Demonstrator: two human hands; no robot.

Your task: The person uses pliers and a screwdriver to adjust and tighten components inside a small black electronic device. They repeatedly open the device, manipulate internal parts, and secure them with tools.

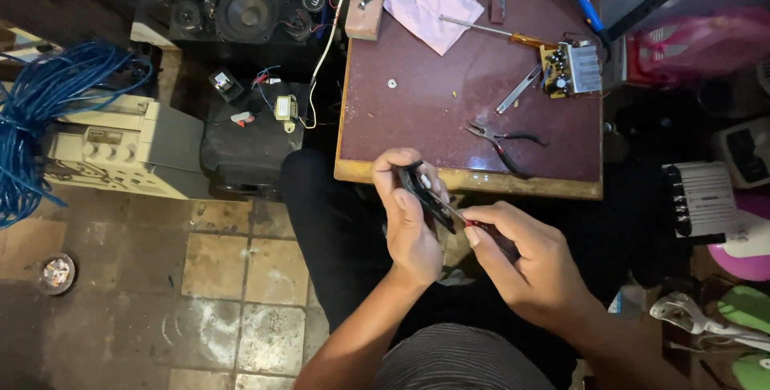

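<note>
My left hand [411, 221] is gripping a small black part [423, 189] above my lap; my right hand [525, 266] is pinching a screwdriver [469, 220] against it. Pliers [501, 143], pink paper [433, 9] and a circuit board [571, 69] are lying on the counter [417, 109].

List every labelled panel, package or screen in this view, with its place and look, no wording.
Beige machine: on the floor at left, boxy, with a row of knobs and a small label strip.
White panel: right of the table, rectangular, with dark printed lines.
Pale device: far right, with a dark screen-like rectangle.
Pink plastic bag: upper right, crumpled.
</note>
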